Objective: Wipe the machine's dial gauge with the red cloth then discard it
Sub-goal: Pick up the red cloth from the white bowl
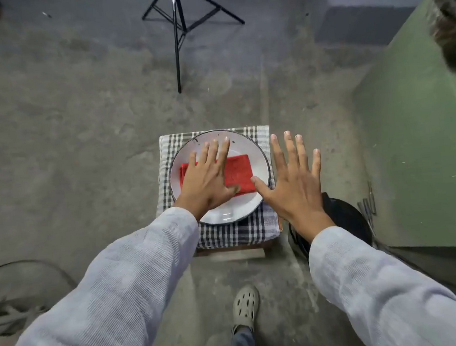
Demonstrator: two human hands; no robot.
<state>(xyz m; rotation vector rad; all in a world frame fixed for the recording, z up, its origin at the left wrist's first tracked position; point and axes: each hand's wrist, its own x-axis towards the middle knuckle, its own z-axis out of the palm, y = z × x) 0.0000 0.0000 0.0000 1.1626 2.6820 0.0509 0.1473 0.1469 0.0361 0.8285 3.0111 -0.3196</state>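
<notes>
step: pick up red cloth (237, 172), folded on white plate (258, 153), frame centre | left hand (208, 180) spread flat above it | right hand (290, 178) spread, empty, beside plate | tip: pinch a folded edge, lift whole

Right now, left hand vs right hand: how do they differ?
The left hand is over the red cloth in the white bowl; the right hand is beside the bowl, over nothing red. The left's fingers sit closer together; the right's spread wider. Both are open, palm down, empty.

pale grey ribbed sleeves (115, 287), grey clog (246, 303)
</notes>
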